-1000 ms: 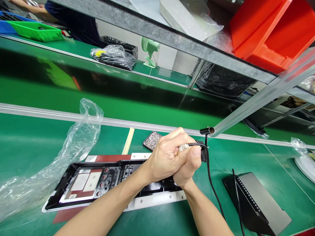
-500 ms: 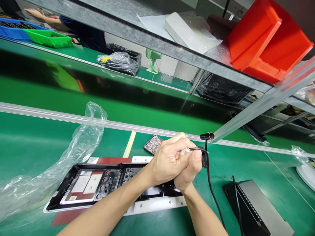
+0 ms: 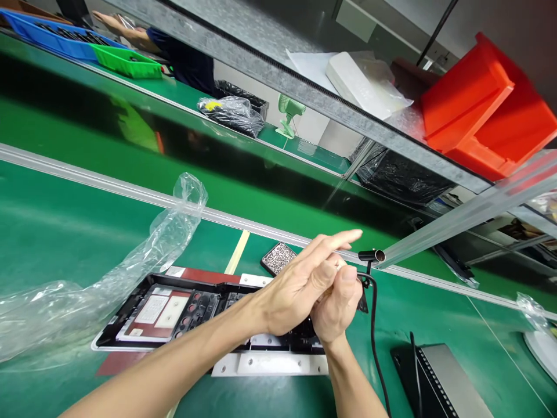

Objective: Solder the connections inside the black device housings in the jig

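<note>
My right hand [image 3: 335, 310] is closed around the end of a black cable [image 3: 373, 325], which runs down past the wrist. A pale bit of its end shows between the hands. Against it lies my left hand [image 3: 300, 284], fingers stretched out to the right and the thumb bent toward the cable end. Below both hands sits an open black housing [image 3: 200, 284] with a white outer edge, its right part partly covered by the hands. White bars with screws [image 3: 270, 364] and a red-brown board [image 3: 209, 274] show around it.
Clear plastic film [image 3: 143, 255] lies on the left. Behind the hands are a speckled pad [image 3: 278, 257] and a small black tube on a stand [image 3: 371, 256]. A black-and-grey box [image 3: 452, 371] is at lower right. Overhead, a shelf carries a red bin [image 3: 474, 110]; a co-worker's arm [image 3: 130, 35] shows beyond.
My left hand has loosened from its curled grip at the cable end and stretched out its fingers. My right hand keeps its hold. The view has tilted and shifted slightly.
</note>
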Available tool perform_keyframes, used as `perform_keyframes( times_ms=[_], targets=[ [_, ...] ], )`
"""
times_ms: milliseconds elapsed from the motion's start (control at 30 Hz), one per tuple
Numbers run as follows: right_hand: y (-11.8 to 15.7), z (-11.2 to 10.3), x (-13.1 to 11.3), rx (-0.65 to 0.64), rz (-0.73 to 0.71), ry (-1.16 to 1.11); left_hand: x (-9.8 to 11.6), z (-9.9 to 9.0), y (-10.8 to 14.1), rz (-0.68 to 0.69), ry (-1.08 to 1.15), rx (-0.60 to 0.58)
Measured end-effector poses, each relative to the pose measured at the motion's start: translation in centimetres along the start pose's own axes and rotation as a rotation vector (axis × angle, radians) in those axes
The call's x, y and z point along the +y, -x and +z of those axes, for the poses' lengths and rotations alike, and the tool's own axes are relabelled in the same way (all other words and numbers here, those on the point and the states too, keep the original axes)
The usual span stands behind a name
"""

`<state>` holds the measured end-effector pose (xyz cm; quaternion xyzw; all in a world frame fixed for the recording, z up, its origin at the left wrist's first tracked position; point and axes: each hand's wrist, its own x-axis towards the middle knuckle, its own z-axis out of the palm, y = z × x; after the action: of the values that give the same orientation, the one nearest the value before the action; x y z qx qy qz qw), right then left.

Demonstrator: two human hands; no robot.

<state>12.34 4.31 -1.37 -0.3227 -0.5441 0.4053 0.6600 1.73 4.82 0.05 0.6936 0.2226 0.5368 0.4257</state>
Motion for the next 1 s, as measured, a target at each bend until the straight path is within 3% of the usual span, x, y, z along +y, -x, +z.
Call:
perform_keyframes(
  times_ms=[167, 300, 400, 567, 1000],
  targets=[
    [-0.1, 0.6, -0.8, -0.017, 0.184, -0.195, 0.7, -3.4, 2.5, -0.128, -0.237, 0.239],
    [-0.1, 0.4, -0.7, -0.003, 0.195, -0.197, 0.8, -6.4, 6.5, -0.25, -0.563, 0.154],
    [-0.1, 0.4, -0.8, 0.003, 0.192, -0.198, 0.0, -7.6, 9.7, -0.347, -0.736, 0.053],
    [-0.1, 0.5, -1.0, -0.001, 0.195, -0.18, -1.9, -7.7, 12.7, -0.429, -0.909, -0.085],
    [-0.3, 0.6, -1.4, -0.007, 0.196, -0.177, -3.2, -7.5, 13.6, -0.52, -1.038, -0.215]
  ],
)
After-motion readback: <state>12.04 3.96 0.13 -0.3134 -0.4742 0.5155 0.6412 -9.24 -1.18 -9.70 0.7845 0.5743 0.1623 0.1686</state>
